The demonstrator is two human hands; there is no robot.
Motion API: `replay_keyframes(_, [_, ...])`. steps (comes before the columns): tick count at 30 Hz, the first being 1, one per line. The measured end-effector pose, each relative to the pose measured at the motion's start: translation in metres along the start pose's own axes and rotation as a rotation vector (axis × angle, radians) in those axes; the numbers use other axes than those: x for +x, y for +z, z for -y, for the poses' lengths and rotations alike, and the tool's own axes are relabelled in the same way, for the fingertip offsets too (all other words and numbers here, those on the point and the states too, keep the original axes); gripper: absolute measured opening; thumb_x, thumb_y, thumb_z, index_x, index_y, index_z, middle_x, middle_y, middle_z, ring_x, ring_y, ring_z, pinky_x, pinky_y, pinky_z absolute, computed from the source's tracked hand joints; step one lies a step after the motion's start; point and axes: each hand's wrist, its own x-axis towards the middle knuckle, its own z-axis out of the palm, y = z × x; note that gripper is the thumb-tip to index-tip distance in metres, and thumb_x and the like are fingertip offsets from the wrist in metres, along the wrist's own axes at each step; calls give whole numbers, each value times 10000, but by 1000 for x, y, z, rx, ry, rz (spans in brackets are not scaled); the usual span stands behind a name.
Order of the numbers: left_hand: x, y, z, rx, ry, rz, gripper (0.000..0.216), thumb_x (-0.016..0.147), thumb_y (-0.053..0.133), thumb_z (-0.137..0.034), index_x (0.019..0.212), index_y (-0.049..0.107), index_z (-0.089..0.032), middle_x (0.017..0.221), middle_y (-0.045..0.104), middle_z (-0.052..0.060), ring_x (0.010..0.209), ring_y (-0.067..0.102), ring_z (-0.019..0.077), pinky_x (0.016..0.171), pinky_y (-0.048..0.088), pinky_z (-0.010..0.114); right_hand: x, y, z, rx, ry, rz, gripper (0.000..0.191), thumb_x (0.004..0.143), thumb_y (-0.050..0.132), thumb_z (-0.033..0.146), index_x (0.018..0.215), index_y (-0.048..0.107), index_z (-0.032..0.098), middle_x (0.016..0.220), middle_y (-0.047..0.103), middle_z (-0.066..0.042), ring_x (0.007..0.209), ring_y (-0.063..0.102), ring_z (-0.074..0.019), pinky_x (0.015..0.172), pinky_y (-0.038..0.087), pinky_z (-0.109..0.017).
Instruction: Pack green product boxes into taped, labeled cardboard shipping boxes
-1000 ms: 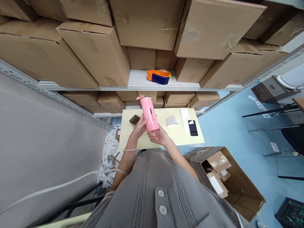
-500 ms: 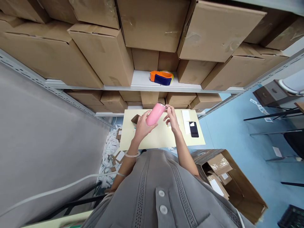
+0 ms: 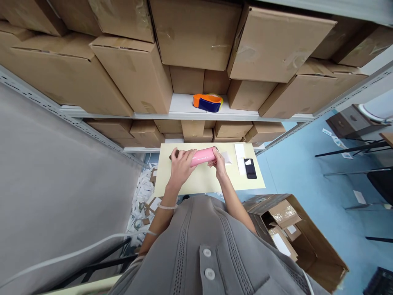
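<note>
A pink bottle [image 3: 202, 156] lies on its side above the pale yellow table [image 3: 211, 180], held between both hands. My left hand [image 3: 181, 164] wraps its fingers round the bottle's left part. My right hand [image 3: 218, 162] presses closed fingers on the bottle's right end. A small open brown box [image 3: 173, 154] sits just behind my left hand, mostly hidden. A white folded card [image 3: 227, 157] lies right of my right hand.
A black phone [image 3: 249, 168] and a white paper strip [image 3: 240, 152] lie on the table's right side. An orange and blue tape dispenser [image 3: 206, 102] sits on the shelf among cardboard boxes. An open carton [image 3: 294, 237] with packets stands on the blue floor at right. Paper scraps litter the floor at left.
The bottle went from upright to lying sideways and lower toward the table. My right hand moved from under the bottle's base to its right end.
</note>
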Motion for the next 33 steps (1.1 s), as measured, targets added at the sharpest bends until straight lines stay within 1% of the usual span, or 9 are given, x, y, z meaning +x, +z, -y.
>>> replay_keyframes(3, [2, -6, -5, -58, -9, -94, 592, 761, 747, -393, 1312, 552, -300, 1328, 588, 87, 1277, 473, 342, 1204, 44, 598, -4, 3, -8, 155, -28, -99, 412, 782, 609, 630, 775, 567, 221, 451, 482, 61, 397, 481, -114, 379, 383, -225])
replay_keyframes(7, [4, -7, -7, -301, -114, -231, 840, 697, 777, -527, 1410, 404, -286, 1468, 414, 137, 1363, 410, 327, 1154, 288, 531, -10, 5, -11, 364, 30, -117, 368, 792, 563, 606, 858, 551, 244, 516, 506, 71, 420, 475, -103, 397, 373, -207])
replay_keyframes(9, [4, -3, -8, -476, -145, -202, 942, 690, 767, -567, 1459, 292, -301, 1491, 359, 156, 1324, 464, 303, 1080, 404, 466, -14, 5, -13, 457, 106, -63, 350, 799, 549, 592, 853, 543, 247, 510, 487, 71, 462, 504, -109, 428, 396, -197])
replay_keyframes(11, [5, 2, -10, -599, -162, -160, 980, 682, 756, -601, 1467, 249, -307, 1480, 357, 162, 1300, 491, 284, 1042, 443, 416, -18, 7, -17, 540, 193, 35, 354, 816, 521, 591, 821, 540, 237, 497, 467, 62, 489, 510, -116, 434, 400, -193])
replay_keyframes(14, [6, 8, -16, -634, -179, -193, 956, 666, 754, -624, 1435, 302, -280, 1446, 380, 156, 1340, 438, 290, 1056, 431, 390, -22, 9, -23, 635, 264, 180, 360, 836, 496, 579, 821, 555, 224, 526, 491, 39, 508, 498, -122, 408, 383, -189])
replay_keyframes(16, [7, 7, -17, -627, -203, -236, 910, 688, 741, -619, 1416, 322, -268, 1437, 382, 152, 1343, 426, 292, 1057, 430, 390, -24, 9, -23, 677, 256, 211, 312, 835, 521, 531, 869, 570, 225, 569, 522, 34, 540, 519, -127, 421, 402, -188])
replay_keyframes(20, [6, 1, -10, -609, -271, -254, 876, 729, 702, -623, 1424, 310, -262, 1448, 370, 152, 1337, 428, 294, 1047, 434, 386, -25, 3, -15, 670, 212, 202, 237, 773, 564, 346, 984, 587, 243, 748, 620, 25, 651, 583, -133, 540, 490, -213])
replay_keyframes(25, [0, -3, 0, -592, -276, -166, 750, 771, 701, -545, 1381, 393, -239, 1392, 450, 131, 1318, 442, 285, 1106, 369, 413, -23, -8, -8, 631, 75, 224, 494, 623, 544, 159, 1096, 590, 292, 978, 656, 27, 891, 618, -140, 744, 531, -258])
replay_keyframes(33, [-11, -6, 11, -590, -315, -99, 571, 816, 672, -434, 1306, 438, -256, 1284, 502, 86, 1175, 522, 227, 1037, 431, 388, -18, -23, -5, 372, -44, 317, 668, 614, 658, 186, 1256, 565, 344, 1142, 639, 6, 1087, 578, -188, 934, 504, -347])
